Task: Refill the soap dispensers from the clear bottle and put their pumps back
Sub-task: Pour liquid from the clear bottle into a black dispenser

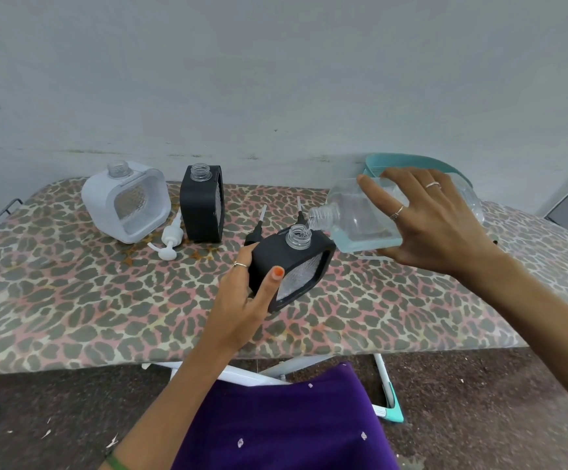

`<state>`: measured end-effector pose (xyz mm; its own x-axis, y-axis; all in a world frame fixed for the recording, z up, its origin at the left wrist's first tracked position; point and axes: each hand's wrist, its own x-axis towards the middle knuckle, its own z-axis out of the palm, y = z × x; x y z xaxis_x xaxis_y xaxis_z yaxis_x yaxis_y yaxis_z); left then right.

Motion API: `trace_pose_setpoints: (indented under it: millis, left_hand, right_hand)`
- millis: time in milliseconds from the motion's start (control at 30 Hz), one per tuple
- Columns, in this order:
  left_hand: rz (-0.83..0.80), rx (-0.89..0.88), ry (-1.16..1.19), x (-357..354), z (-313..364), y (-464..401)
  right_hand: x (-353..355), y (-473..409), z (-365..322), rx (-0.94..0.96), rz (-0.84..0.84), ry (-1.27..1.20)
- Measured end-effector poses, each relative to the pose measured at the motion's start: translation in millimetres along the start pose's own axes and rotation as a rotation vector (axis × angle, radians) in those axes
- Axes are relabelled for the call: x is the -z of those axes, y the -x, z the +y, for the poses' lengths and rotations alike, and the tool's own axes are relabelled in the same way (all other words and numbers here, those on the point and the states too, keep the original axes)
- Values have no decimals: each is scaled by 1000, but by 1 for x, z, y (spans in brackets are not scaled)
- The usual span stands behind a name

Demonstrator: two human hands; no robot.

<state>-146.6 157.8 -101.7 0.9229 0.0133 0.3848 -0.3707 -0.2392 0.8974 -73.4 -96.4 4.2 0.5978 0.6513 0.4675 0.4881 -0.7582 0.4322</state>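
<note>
Right hand [435, 222] tilting clear bottle [357, 218]

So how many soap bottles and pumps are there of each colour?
Black dispensers: 2
White dispensers: 1
Clear refill bottles: 1
White pumps: 1
Black pumps: 2
Total: 7

- The three dispensers stood on the ironing board [72, 320]: one [124, 201] far left, one [202, 203] right of it, one [292, 269] nearest.
- A pump [170, 239] lay between the left two.
- The refill bottle [357, 215] was tipped at the nearest dispenser's right, mouth over its neck.
</note>
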Motion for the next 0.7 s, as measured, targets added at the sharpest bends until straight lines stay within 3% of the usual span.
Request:
trace_pose_setpoints:
  millis: [700]
  left_hand:
    - [-19, 40, 28, 0, 3, -1]
  right_hand:
    - [4, -1, 6, 13, 38, 17]
